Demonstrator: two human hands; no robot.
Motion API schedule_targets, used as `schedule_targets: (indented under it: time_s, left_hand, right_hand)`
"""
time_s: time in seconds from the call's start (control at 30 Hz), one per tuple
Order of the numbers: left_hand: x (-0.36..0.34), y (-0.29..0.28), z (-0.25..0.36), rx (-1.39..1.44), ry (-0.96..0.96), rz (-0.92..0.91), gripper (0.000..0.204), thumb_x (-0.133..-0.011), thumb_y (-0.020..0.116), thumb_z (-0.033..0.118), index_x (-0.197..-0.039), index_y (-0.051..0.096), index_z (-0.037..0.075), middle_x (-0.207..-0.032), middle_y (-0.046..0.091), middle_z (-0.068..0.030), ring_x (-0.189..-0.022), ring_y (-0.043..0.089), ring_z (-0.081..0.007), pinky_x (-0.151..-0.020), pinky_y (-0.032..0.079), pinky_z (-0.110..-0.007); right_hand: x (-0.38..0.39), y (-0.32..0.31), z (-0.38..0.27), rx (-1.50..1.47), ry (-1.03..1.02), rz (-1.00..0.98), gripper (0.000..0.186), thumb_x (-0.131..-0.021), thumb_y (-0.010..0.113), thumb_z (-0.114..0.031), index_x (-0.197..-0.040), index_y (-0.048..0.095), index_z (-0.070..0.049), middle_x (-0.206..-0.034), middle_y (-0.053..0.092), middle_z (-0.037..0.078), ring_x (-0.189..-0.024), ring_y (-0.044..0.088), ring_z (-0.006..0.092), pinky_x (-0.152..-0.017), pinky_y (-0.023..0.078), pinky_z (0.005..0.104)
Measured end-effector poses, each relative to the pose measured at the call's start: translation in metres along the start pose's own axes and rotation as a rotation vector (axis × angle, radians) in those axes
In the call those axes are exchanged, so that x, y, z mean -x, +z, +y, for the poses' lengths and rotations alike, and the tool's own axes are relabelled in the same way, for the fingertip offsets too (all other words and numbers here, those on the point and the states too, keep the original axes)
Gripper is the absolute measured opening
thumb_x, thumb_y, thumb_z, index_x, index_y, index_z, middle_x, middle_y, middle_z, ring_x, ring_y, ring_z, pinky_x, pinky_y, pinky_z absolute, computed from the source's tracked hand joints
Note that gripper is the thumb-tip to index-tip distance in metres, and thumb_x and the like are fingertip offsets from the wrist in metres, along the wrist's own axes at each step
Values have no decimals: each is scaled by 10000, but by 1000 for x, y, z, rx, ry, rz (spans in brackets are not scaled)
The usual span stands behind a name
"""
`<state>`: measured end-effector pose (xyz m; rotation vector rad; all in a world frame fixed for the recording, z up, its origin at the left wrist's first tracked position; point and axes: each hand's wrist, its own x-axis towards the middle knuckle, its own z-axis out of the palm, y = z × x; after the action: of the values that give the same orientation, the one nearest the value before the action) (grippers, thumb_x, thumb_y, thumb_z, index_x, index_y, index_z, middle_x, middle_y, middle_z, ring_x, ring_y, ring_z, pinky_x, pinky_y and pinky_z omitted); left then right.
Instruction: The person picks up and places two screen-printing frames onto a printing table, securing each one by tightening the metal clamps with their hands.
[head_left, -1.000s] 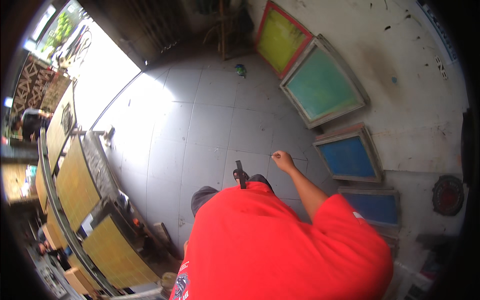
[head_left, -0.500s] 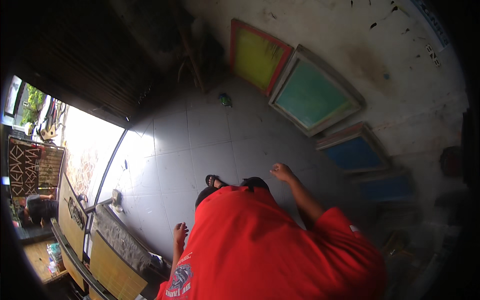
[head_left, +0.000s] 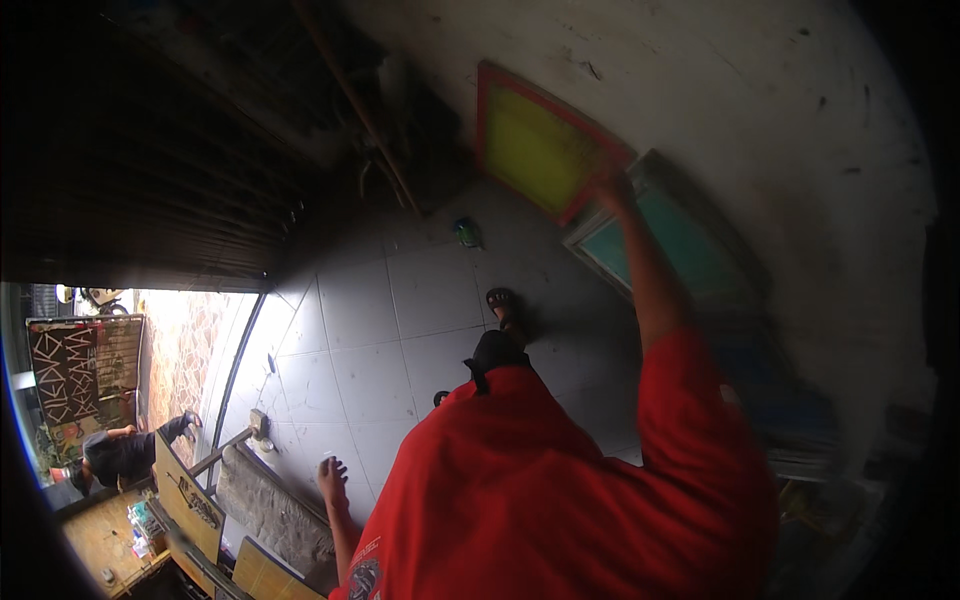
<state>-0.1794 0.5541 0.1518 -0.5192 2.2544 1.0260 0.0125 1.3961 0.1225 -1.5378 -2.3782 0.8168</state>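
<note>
My right arm stretches forward to screen-printing frames leaning on the wall. My right hand (head_left: 608, 188) is at the lower right part of a red-rimmed frame with a yellow-green mesh (head_left: 530, 150), where it meets the top of a grey-rimmed frame with a teal mesh (head_left: 685, 245). Blur and shadow hide its fingers, so a grip does not show. My forearm crosses the teal frame. To the left, my left hand (head_left: 333, 480) hangs low over the tiled floor, holding nothing, its fingers apart.
Darker blue frames (head_left: 790, 400) stand farther right along the wall (head_left: 780, 130). A small green object (head_left: 467, 233) lies on the tiles (head_left: 360, 310). Lower left is a bench with a grey pad (head_left: 270, 490) and boards. Another person (head_left: 120, 455) is beyond, near a wooden table (head_left: 100, 540).
I have stepped forward, and my right hand has moved from beside my body up to the frames. My left hand stays low on the left, its fingers now more spread.
</note>
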Motion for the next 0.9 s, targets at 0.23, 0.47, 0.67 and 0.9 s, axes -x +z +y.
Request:
schedule_targets:
  time_s: [0.23, 0.47, 0.67, 0.9]
  left_hand:
    - [88, 78, -87, -194, -45, -370, 333, -929, 586, 254, -1124, 565, -16, -969, 645, -121, -832, 626, -191, -721, 510, -330]
    - [122, 106, -15, -109, -63, -245, 322, -938, 575, 246, -1133, 561, -9, -973, 640, -115, -860, 625, -192, -727, 510, -334]
    - [137, 125, 74, -72, -116, -186, 322, -953, 543, 252, -1166, 541, 10, -1001, 619, -90, -901, 618, -186, -716, 484, -315]
    - [154, 149, 97, -88, -10, -129, 304, -938, 555, 211, -1163, 549, 7, -1009, 624, -94, -904, 618, -193, -749, 483, -319]
  right_hand:
    - [-147, 29, 36, 254, 0, -68, 679, -762, 687, -361, -1297, 454, -13, -1266, 506, 231, -1207, 478, 389, -999, 402, 473]
    - [-164, 53, 45, 513, -180, 47, 612, -725, 736, -396, -1151, 502, -24, -1127, 545, 211, -1123, 502, 385, -902, 453, 479]
    - [-153, 82, 31, 527, -226, -272, 465, -740, 740, -341, -1031, 574, -18, -1024, 586, 218, -955, 579, 398, -843, 473, 472]
    - [-90, 173, -52, 98, -162, -483, 605, -756, 717, -289, -1200, 517, 72, -1149, 581, 295, -1079, 571, 422, -894, 467, 442]
